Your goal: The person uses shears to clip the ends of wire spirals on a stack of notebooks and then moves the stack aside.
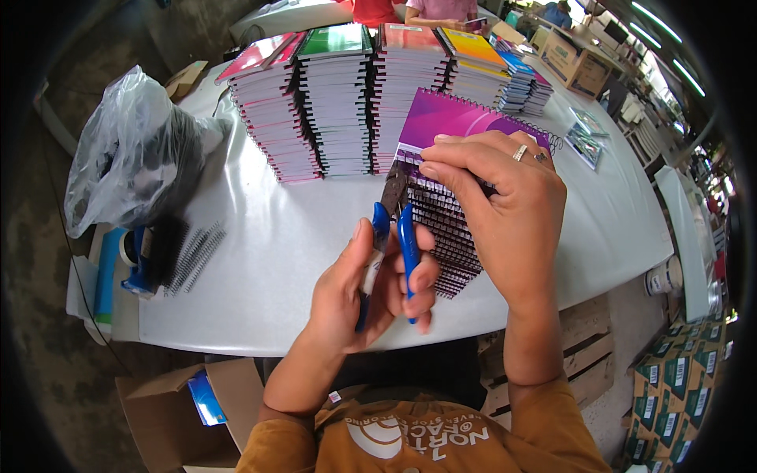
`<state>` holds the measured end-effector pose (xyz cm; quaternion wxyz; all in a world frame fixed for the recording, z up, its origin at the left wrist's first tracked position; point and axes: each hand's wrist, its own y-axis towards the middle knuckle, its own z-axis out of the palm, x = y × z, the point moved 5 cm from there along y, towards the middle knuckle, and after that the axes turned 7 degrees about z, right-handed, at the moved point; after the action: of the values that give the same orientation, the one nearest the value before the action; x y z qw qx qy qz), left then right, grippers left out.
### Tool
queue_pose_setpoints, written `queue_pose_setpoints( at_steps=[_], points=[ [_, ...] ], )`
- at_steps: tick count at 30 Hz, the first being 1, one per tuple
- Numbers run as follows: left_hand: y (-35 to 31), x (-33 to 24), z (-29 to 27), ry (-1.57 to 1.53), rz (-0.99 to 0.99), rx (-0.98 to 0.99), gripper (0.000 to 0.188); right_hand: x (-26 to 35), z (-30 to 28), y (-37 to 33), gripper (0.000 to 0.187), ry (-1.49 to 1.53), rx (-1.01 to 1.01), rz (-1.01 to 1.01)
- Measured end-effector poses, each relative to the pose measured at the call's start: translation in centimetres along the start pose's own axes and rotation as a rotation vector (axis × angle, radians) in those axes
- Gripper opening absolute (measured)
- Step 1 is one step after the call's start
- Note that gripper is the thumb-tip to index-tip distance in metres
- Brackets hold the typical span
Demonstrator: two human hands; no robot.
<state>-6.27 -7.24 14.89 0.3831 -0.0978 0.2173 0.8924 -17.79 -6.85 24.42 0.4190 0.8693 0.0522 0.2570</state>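
In my left hand (pixel 347 288) is a pair of blue-handled pliers (pixel 409 240), with fingers and thumb round the grips. Its dark jaws touch the near left corner of a purple spiral notebook (pixel 441 118). That notebook tops a stack of purple notebooks (pixel 445 217), whose dark spiral bindings face me. My right hand (pixel 512 193), with a ring on one finger, lies over the notebook. Its thumb and fingers grip the near edge, and the fingertips are close to the plier jaws. A wire coil sticks out along the notebook's far edge.
Tall stacks of pink (pixel 272 118), green (pixel 335 102), orange (pixel 410 87) and yellow notebooks (pixel 477 67) stand behind. On the left are a clear plastic bag (pixel 130 150) and loose spiral coils (pixel 193 256). An open cardboard box (pixel 154 418) is below the table edge (pixel 260 343). Other people are at the back.
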Motion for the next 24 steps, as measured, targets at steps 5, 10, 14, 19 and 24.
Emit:
queue_pose_setpoints(
  at_steps=[5,10,14,19,24],
  points=[
    [-0.4,-2.4,0.3,1.734,0.198,-0.509,0.053,0.7,-0.4,-0.1,0.019,-0.05,0.049,-0.07],
    [-1.4,-0.1,-1.0,0.388,0.008,-0.198,0.069,0.1,-0.4,-0.5,0.022,0.0,0.078,-0.033],
    [-1.3,0.0,-2.3,0.125,0.041,-0.094,0.068,0.1,-0.2,-0.5,0.021,0.004,0.075,-0.034],
    [-1.6,-0.1,-0.5,0.296,0.028,-0.185,0.065,0.1,-0.5,-0.5,0.021,-0.007,0.069,-0.031],
    [-1.7,-0.6,-1.2,-0.013,-0.009,-0.176,0.063,0.1,-0.2,-0.4,0.021,0.017,0.064,-0.008]
  ],
)
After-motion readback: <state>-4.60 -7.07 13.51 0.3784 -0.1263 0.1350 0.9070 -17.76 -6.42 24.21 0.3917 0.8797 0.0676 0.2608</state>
